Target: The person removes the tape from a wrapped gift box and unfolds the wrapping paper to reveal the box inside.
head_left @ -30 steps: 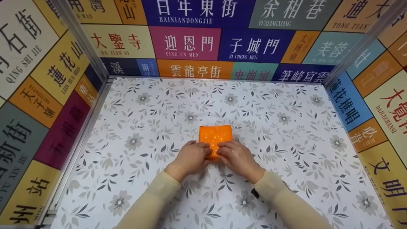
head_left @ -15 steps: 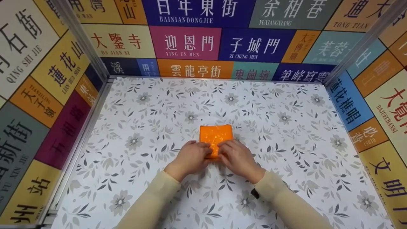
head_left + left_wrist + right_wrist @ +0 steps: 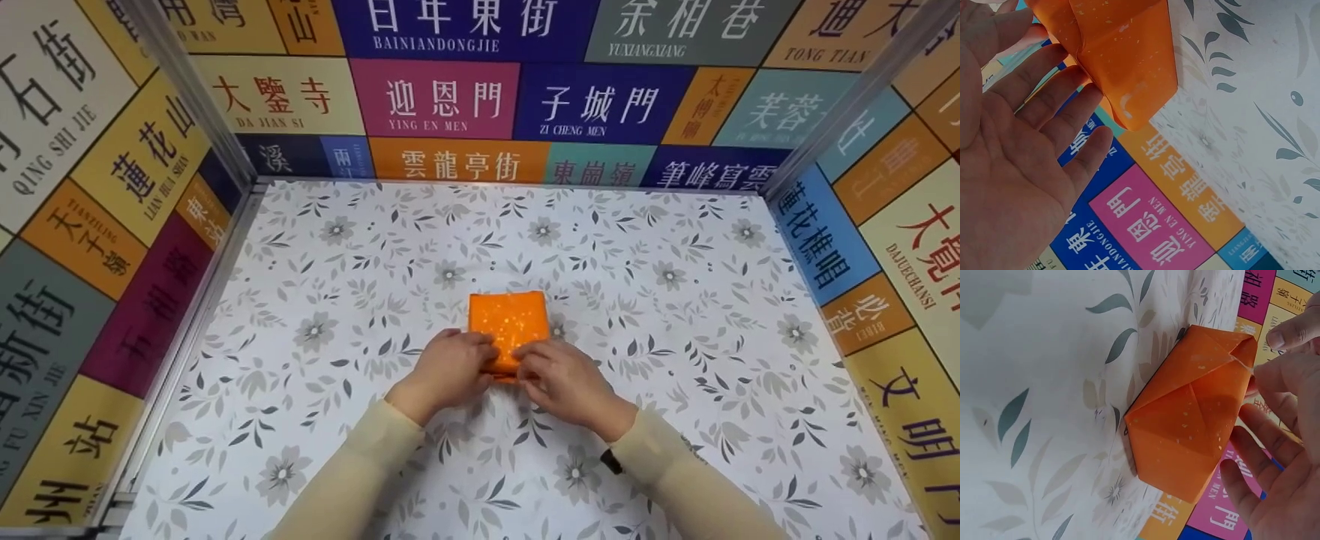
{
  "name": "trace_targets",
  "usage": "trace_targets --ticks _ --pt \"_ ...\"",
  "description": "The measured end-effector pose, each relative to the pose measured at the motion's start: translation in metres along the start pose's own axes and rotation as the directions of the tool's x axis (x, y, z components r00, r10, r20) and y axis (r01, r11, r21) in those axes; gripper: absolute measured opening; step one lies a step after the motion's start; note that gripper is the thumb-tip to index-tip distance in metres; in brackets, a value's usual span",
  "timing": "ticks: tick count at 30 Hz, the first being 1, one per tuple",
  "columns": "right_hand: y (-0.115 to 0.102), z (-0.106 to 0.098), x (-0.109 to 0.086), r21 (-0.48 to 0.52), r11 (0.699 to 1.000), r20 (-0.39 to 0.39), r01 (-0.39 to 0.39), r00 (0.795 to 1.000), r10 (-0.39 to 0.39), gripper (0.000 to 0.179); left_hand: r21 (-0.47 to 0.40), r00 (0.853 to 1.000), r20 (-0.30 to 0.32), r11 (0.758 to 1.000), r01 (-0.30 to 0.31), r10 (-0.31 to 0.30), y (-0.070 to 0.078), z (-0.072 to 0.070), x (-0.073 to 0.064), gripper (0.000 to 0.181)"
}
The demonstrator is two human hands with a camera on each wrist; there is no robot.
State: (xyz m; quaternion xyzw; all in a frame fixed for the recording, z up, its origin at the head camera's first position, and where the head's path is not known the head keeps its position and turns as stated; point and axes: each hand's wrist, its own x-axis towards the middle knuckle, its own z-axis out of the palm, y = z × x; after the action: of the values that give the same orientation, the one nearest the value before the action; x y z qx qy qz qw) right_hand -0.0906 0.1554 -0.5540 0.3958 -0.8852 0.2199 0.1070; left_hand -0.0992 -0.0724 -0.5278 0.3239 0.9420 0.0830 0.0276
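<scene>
A square of folded orange paper (image 3: 510,319) with pale speckles lies on the table between both hands. The left hand (image 3: 454,367) lies at its near left side, with nearly straight fingers (image 3: 1072,115) along the paper's edge and the thumb apart from it. At the near right corner, the right hand (image 3: 566,379) pinches the edge between thumb and fingertips. In the right wrist view the paper (image 3: 1185,422) shows slanting folds and layered flaps, and a small raised fold near the thumb. The tips of some right fingers are hidden behind it.
The table (image 3: 337,450) has a white cover with grey flowers and leaves. Panels with coloured street-name signs (image 3: 435,101) stand at the back and both sides, with metal corner posts (image 3: 214,97) between them. A dark band (image 3: 611,460) shows below the right sleeve.
The right hand has slid a little toward the near right, baring more of the paper's right side. The left hand and the paper stay in nearly the same place.
</scene>
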Motion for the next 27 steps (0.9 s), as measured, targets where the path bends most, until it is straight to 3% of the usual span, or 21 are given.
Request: trace_targets --ticks 4,8,12,15,18,27 --pt "0.003 -0.006 -0.001 0.007 1.0 -0.038 0.009 0.999 -0.009 0.015 -0.009 1.0 0.003 1.0 0.001 -0.001 0.0 0.0 -0.001 0.034" --pt "0.01 -0.013 0.0 -0.027 0.998 -0.027 -0.055 0.998 0.054 0.029 -0.018 1.0 -0.007 1.0 0.007 -0.007 0.0 -0.001 -0.001 0.034" --pt "0.022 -0.016 -0.004 -0.1 0.981 0.078 -0.169 0.981 0.177 0.044 -0.021 1.0 -0.017 1.0 0.002 -0.002 0.001 0.0 -0.001 0.035" --pt "0.028 -0.016 -0.008 -0.139 0.969 0.177 -0.205 0.958 0.228 0.051 -0.023 1.0 -0.009 1.0 0.001 -0.001 0.001 0.001 -0.003 0.039" --pt "0.03 -0.016 -0.01 -0.149 0.97 0.225 -0.193 0.949 0.223 0.057 -0.024 1.0 -0.002 1.0 0.004 -0.004 -0.001 0.002 -0.003 0.044" --pt "0.024 -0.014 -0.007 -0.165 0.983 0.197 -0.076 0.975 0.108 0.06 0.032 0.996 -0.086 0.999 0.022 -0.019 -0.01 0.007 0.001 0.05"
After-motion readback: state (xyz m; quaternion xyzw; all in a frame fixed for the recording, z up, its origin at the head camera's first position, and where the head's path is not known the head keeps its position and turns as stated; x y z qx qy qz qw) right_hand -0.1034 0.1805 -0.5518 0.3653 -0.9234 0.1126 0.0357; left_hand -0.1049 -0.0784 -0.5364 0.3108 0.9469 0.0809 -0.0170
